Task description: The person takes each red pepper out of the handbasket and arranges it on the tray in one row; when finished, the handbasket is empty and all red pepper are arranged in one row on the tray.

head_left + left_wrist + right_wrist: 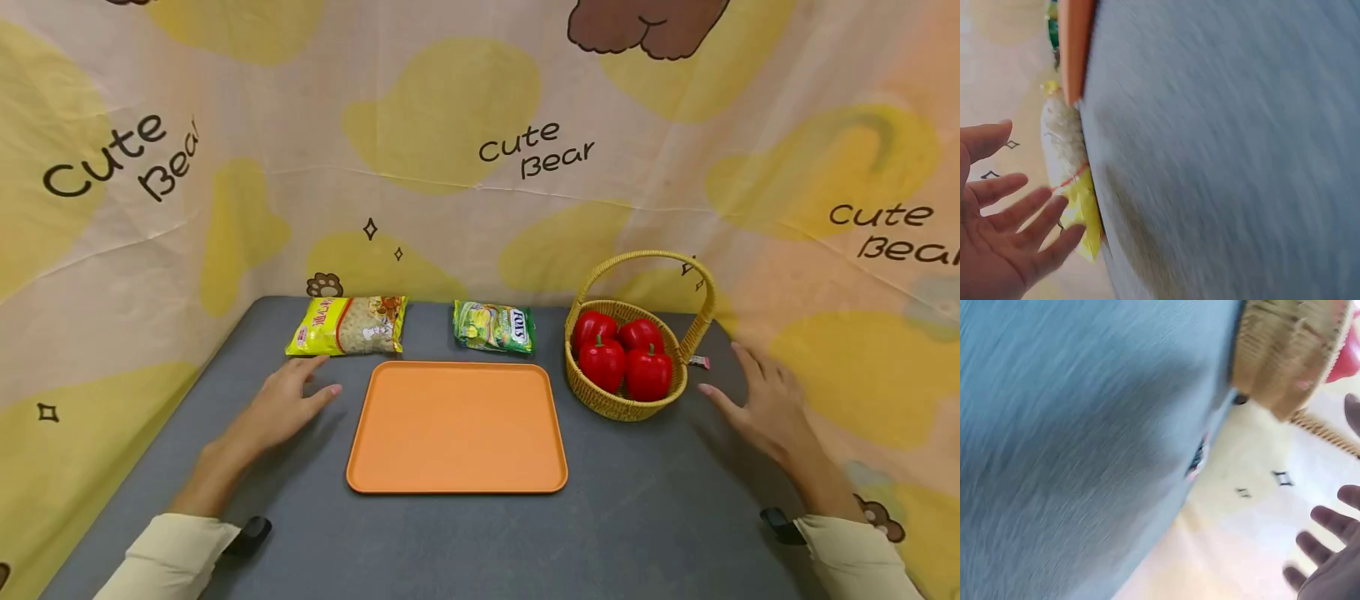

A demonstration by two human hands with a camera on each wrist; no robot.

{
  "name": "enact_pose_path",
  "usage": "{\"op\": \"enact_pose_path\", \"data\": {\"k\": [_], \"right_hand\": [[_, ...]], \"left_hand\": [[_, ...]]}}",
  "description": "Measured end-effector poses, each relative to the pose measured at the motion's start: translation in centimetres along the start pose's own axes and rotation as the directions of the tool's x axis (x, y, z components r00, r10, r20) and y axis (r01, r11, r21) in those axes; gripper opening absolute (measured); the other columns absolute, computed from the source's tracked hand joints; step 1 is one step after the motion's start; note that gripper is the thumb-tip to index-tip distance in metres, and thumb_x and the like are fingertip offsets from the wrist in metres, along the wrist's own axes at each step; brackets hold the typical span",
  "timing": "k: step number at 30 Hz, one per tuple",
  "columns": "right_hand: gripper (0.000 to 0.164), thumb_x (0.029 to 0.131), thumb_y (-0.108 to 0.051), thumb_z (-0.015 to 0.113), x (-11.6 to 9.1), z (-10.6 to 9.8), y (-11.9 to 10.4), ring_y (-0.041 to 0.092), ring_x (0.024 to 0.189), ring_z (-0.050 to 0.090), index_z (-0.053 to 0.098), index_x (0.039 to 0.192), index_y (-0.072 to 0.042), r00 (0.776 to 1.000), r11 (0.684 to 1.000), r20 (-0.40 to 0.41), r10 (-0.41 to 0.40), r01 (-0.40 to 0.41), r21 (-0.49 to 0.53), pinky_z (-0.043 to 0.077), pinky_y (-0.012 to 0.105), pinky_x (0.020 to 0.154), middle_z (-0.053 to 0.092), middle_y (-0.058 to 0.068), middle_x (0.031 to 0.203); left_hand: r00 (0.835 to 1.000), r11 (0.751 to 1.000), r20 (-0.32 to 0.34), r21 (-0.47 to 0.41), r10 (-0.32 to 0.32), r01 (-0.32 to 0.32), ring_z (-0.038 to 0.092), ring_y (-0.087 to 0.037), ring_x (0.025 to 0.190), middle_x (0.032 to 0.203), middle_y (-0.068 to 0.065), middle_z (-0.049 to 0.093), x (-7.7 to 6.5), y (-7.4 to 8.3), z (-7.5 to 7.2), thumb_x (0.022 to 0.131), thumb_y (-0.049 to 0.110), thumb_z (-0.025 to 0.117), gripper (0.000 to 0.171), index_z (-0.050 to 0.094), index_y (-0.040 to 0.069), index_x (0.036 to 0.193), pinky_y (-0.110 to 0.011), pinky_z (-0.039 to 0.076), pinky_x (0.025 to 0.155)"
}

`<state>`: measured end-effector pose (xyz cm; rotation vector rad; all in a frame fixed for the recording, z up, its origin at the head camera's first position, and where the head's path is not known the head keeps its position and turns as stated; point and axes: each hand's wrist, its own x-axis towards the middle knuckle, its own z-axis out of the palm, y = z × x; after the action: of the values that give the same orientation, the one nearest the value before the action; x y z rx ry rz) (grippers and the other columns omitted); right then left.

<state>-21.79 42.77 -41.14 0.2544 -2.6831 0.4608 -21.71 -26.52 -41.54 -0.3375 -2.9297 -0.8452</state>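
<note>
My left hand [281, 402] is over the table's left side with fingers spread, holding nothing. Just beyond its fingertips lies a yellow and clear food bag [348, 326], also visible past the fingers in the left wrist view. To that hand's right is an orange tray [457, 427], flat on the table. On the other side, my right hand [768, 408] holds nothing, its fingers and thumb apart. It is nearest a wicker basket [611, 407] with an upright handle, which contains several red bell peppers [648, 372]. A green FOX'S bag [493, 327] lies behind the tray.
A small red-and-white packet [699, 362] lies beside the basket, partly hidden behind it in the head view. The grey table [480, 550] meets a patterned cloth [420, 125] along its back and sides. The basket's handle [651, 253] rises well above the peppers.
</note>
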Motion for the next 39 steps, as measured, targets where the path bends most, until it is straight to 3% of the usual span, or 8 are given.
{"op": "enact_pose_path", "data": {"k": [5, 8, 11, 13, 21, 24, 28, 39], "right_hand": [[0.076, 0.088, -0.022, 0.085, 0.5, 0.0, -2.6, 0.06, 0.133, 0.043, 0.05, 0.152, 0.002, 0.986, 0.986, -0.146, -0.082, 0.102, 0.134, 0.032, 0.075, 0.116, 0.05, 0.035, 0.148], [0.073, 0.078, -0.009, 0.091, 0.9, 0.1, -4.4, 0.041, 0.123, 0.057, 0.06, 0.143, 0.003, 0.967, 0.968, -0.218, -0.134, 0.175, 0.179, 0.046, 0.04, 0.116, 0.061, 0.03, 0.136], [0.07, 0.074, 0.0, 0.093, 1.5, 0.4, -6.2, 0.008, 0.111, 0.061, 0.065, 0.138, 0.004, 0.959, 0.944, -0.239, -0.152, 0.213, 0.252, 0.043, 0.006, 0.101, 0.065, 0.024, 0.13], [0.069, 0.075, 0.0, 0.093, 1.9, 0.5, -7.4, -0.004, 0.107, 0.058, 0.065, 0.138, 0.002, 0.969, 0.928, -0.208, -0.131, 0.194, 0.319, 0.041, -0.002, 0.096, 0.066, 0.02, 0.129], [0.062, 0.089, -0.023, 0.088, 4.1, 1.2, -10.6, 0.036, 0.114, 0.069, 0.064, 0.143, -0.007, 0.995, 0.919, 0.015, -0.098, 0.084, 0.384, 0.048, 0.004, 0.093, 0.068, 0.016, 0.133], [0.062, 0.088, -0.023, 0.088, 4.8, 1.6, -11.2, 0.039, 0.124, 0.064, 0.064, 0.143, -0.005, 0.993, 0.92, 0.06, -0.099, 0.069, 0.386, 0.055, 0.03, 0.104, 0.067, 0.016, 0.138], [0.063, 0.088, -0.023, 0.088, 5.8, 2.2, -11.5, 0.038, 0.134, 0.056, 0.064, 0.143, -0.002, 0.989, 0.92, 0.103, -0.107, 0.059, 0.388, 0.047, 0.065, 0.11, 0.064, 0.017, 0.142], [0.056, 0.09, -0.024, 0.086, 7.7, 3.6, -11.2, 0.044, 0.126, 0.057, 0.067, 0.137, 0.002, 0.971, 0.945, 0.196, -0.136, 0.068, 0.32, 0.047, 0.066, 0.108, 0.066, 0.023, 0.134]], "left_hand": [[0.998, 0.984, 0.039, -0.166, -0.057, 0.063, 0.067, -0.043, 0.123, 0.148, -0.027, 0.059, 0.1, 0.9, 0.2, 0.104, 0.035, 0.068, 0.064, 0.052, -0.006, 0.15, -0.061, 0.055, 0.103], [0.986, 0.958, 0.131, -0.254, -0.106, 0.137, 0.072, -0.037, 0.116, 0.152, -0.027, 0.055, 0.4, 1.5, 0.5, 0.105, 0.037, 0.067, 0.067, 0.049, -0.007, 0.153, -0.054, 0.059, 0.1], [0.967, 0.921, 0.213, -0.33, -0.142, 0.208, 0.075, -0.033, 0.109, 0.154, -0.029, 0.052, 0.8, 1.8, 1.0, 0.105, 0.036, 0.067, 0.07, 0.044, -0.008, 0.155, -0.047, 0.063, 0.095], [0.959, 0.9, 0.234, -0.367, -0.156, 0.236, 0.074, -0.033, 0.111, 0.152, -0.031, 0.052, 1.2, 2.0, 1.5, 0.105, 0.033, 0.067, 0.07, 0.043, -0.009, 0.155, -0.043, 0.065, 0.091], [0.944, 0.825, 0.288, -0.487, -0.16, 0.288, 0.061, -0.042, 0.132, 0.158, -0.033, 0.044, 1.6, 2.5, 2.9, 0.106, 0.027, 0.065, 0.07, 0.036, -0.012, 0.157, -0.041, 0.066, 0.088], [0.94, 0.82, 0.296, -0.486, -0.17, 0.301, 0.059, -0.043, 0.135, 0.156, -0.033, 0.045, 1.6, 2.7, 3.2, 0.106, 0.027, 0.065, 0.069, 0.037, -0.012, 0.157, -0.041, 0.066, 0.087], [0.939, 0.817, 0.293, -0.487, -0.18, 0.309, 0.057, -0.044, 0.137, 0.155, -0.032, 0.047, 1.7, 2.7, 3.6, 0.107, 0.026, 0.064, 0.067, 0.039, -0.012, 0.156, -0.041, 0.066, 0.087], [0.938, 0.81, 0.3, -0.497, -0.174, 0.31, 0.056, -0.044, 0.137, 0.156, -0.032, 0.047, 1.6, 2.4, 3.6, 0.108, 0.028, 0.062, 0.067, 0.039, -0.011, 0.157, -0.042, 0.066, 0.087]]}}
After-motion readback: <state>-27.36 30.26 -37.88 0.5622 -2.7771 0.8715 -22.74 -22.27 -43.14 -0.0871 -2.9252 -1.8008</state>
